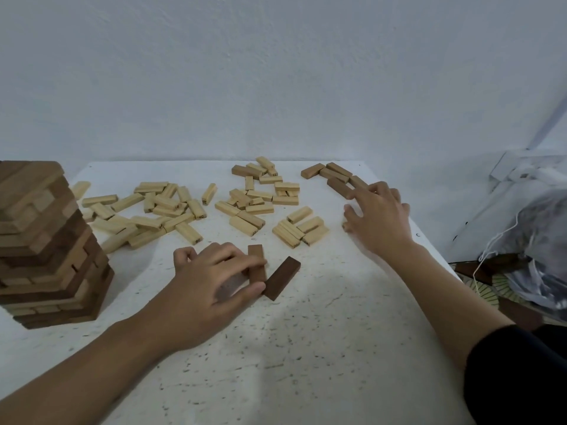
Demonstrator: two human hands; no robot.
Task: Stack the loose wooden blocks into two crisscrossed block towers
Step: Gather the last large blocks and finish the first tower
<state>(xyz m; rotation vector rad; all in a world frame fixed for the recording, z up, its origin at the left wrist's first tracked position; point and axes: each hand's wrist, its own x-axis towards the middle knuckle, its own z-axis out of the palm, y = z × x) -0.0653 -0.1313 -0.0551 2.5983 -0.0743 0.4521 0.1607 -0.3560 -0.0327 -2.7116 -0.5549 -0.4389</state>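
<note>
A tall crisscrossed tower [46,240] of light and dark wooden blocks stands at the table's left edge. My left hand [211,280] lies over dark blocks at the table's middle, its fingers and thumb pinching one upright-lying dark block [257,262]; another dark block [282,277] lies slanted just right of it. My right hand [377,216] reaches to the far right, fingers spread and touching a group of brown blocks [334,176]. Several light loose blocks [159,210] lie scattered across the back of the table, with more light blocks [264,194] in the middle.
The white speckled table [306,348] meets a pale wall at the back. Right of the table's edge sit a grey plastic bag [540,240] with white string and other clutter. A small cluster of light blocks [300,228] lies between my hands.
</note>
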